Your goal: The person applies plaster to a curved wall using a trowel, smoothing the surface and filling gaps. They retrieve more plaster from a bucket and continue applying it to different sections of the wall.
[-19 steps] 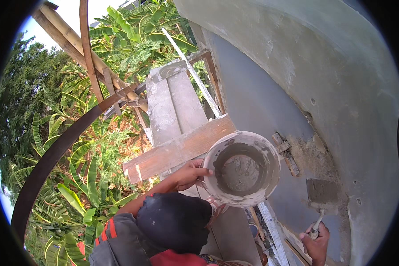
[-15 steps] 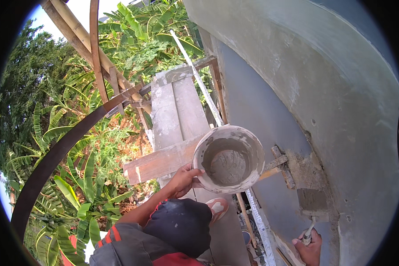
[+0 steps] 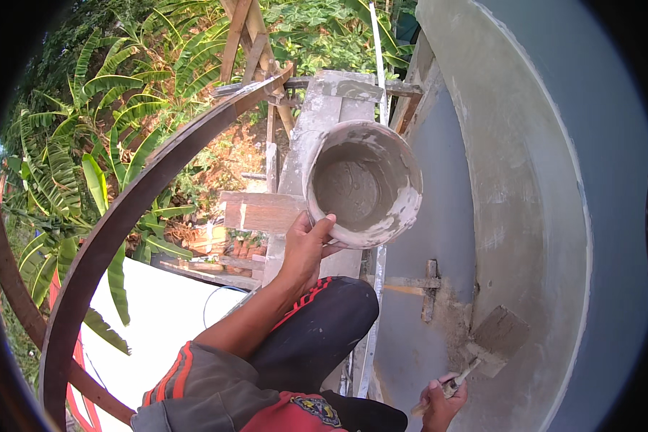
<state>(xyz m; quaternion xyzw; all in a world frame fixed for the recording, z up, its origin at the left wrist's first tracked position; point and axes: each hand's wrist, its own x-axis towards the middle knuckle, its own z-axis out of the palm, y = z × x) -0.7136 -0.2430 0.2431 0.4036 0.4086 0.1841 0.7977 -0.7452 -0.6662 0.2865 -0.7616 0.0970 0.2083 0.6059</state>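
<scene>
My left hand [image 3: 304, 250] grips the rim of a mortar-smeared bucket [image 3: 405, 219], thumb over the edge and fingers beneath. Wet grey mortar [image 3: 348, 189] covers the bottom of the bucket and coats its inner side. At the lower right, my right hand [image 3: 443, 405] is closed around the handle of a trowel [image 3: 491, 361]. The flat, roughly square blade carries grey mortar and lies tilted against the curved plastered band [image 3: 511, 216] of the wall, at its lower edge. Rough mortar [image 3: 450, 320] shows just left of the blade.
Scaffold planks [image 3: 306, 158] run ahead below the bucket, crossed by a short wooden board [image 3: 263, 212]. A long pale straightedge [image 3: 379, 288] lies along the wall side. A curved dark band [image 3: 133, 205] arches on the left, before banana plants [image 3: 115, 101]. A wooden piece [image 3: 430, 291] sticks out by the wall.
My view has turned toward the wall. The trowel has shifted from the edge of the rough patch onto the curved band, its blade now tilted. My left hand still holds the bucket.
</scene>
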